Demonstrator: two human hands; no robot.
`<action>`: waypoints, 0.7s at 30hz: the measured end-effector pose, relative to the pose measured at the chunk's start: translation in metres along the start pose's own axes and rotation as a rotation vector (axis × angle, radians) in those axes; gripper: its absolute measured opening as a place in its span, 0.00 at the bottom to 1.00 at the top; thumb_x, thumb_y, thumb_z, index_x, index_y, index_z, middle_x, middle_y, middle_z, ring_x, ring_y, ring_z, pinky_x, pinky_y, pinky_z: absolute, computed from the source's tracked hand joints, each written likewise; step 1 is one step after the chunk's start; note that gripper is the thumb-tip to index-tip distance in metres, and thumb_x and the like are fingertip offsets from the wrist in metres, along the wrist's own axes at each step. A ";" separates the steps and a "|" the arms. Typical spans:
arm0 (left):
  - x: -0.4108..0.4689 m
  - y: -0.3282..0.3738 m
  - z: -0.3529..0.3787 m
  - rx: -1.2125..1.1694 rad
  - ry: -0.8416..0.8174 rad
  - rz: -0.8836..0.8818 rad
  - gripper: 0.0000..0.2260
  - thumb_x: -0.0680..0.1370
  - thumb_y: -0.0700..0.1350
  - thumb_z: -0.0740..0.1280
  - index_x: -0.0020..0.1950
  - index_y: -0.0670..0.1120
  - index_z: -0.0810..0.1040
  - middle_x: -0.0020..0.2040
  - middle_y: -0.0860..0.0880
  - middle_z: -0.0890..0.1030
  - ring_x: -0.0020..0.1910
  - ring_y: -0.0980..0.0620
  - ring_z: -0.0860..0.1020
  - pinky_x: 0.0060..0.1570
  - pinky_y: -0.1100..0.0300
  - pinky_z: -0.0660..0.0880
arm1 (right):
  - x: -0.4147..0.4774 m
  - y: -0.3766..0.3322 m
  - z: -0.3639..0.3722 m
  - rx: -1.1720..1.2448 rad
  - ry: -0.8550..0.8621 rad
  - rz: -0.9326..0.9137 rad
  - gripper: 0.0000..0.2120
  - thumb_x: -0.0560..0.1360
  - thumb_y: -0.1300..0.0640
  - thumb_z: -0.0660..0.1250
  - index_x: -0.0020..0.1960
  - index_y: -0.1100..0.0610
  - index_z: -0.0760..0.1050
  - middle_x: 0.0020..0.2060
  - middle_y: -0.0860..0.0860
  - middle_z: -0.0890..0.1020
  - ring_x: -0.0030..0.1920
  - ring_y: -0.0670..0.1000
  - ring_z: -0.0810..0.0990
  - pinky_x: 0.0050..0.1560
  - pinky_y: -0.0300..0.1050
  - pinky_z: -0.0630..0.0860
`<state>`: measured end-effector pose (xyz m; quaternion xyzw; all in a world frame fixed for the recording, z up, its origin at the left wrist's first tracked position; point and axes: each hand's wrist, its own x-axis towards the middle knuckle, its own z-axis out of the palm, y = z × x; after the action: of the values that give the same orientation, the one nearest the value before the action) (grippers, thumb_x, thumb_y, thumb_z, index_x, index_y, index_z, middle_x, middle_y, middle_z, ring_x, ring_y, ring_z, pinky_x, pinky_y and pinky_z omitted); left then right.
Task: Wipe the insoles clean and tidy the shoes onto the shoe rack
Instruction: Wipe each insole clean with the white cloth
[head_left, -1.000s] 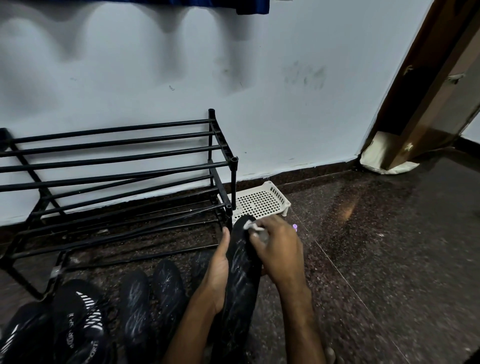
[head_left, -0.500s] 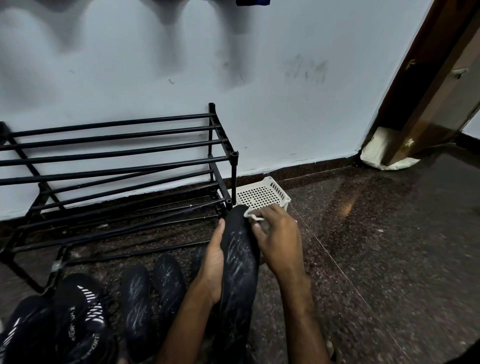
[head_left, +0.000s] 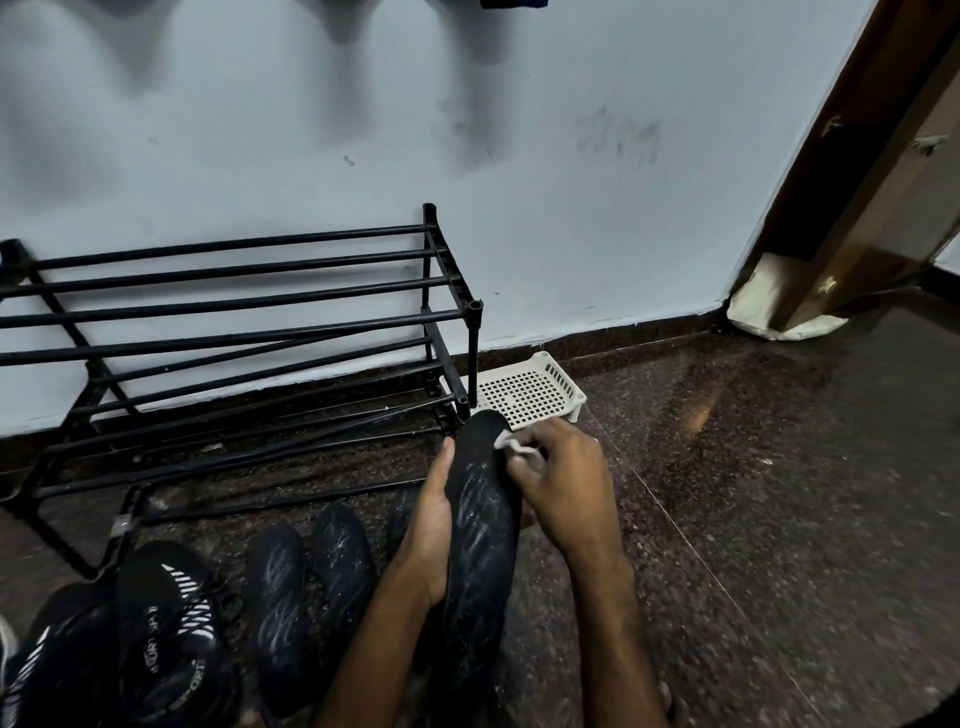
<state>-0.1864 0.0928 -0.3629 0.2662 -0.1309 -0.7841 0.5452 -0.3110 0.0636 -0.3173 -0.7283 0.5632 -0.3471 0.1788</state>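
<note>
Head view: at lower centre of the frame the left hand (head_left: 434, 525) grips a long black insole (head_left: 483, 525) along its edge, holding it lengthwise, while the right hand (head_left: 563, 486) pinches a small white wipe (head_left: 511, 444) against the insole's far tip. Pale streaks run over most of the insole — likely dust not yet wiped, so this step looks far from done. The hold is one-sided; a firm stroke could flex the insole or twist it out of the fingers onto the speckled floor (head_left: 779, 519), dirtying it again. The wipe is small and could slip out. Two more insoles (head_left: 311, 577) lie lower left beside the shoes (head_left: 156, 639), the shoe rack (head_left: 234, 332) bare behind them.
</note>
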 end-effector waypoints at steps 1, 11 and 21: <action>0.000 0.000 0.002 0.011 0.005 0.010 0.28 0.80 0.62 0.56 0.57 0.40 0.83 0.54 0.40 0.83 0.51 0.45 0.82 0.54 0.51 0.78 | 0.001 0.000 0.000 -0.027 0.071 0.026 0.07 0.72 0.59 0.73 0.50 0.53 0.82 0.46 0.46 0.81 0.43 0.45 0.79 0.48 0.49 0.80; -0.002 0.005 0.007 -0.012 0.014 0.053 0.28 0.78 0.63 0.59 0.58 0.40 0.83 0.54 0.40 0.82 0.53 0.45 0.81 0.64 0.51 0.70 | 0.001 -0.006 0.002 0.053 0.058 -0.038 0.04 0.72 0.59 0.72 0.47 0.55 0.82 0.42 0.46 0.81 0.39 0.44 0.78 0.41 0.41 0.75; -0.006 0.006 0.015 -0.014 -0.020 0.054 0.28 0.79 0.63 0.58 0.59 0.41 0.82 0.54 0.40 0.82 0.54 0.45 0.80 0.59 0.51 0.74 | 0.006 -0.017 -0.010 0.016 -0.012 -0.028 0.07 0.73 0.58 0.73 0.51 0.54 0.82 0.47 0.46 0.82 0.42 0.41 0.78 0.49 0.38 0.79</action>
<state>-0.1880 0.0945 -0.3462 0.2509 -0.1378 -0.7727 0.5665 -0.3055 0.0640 -0.2980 -0.7366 0.5491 -0.3498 0.1832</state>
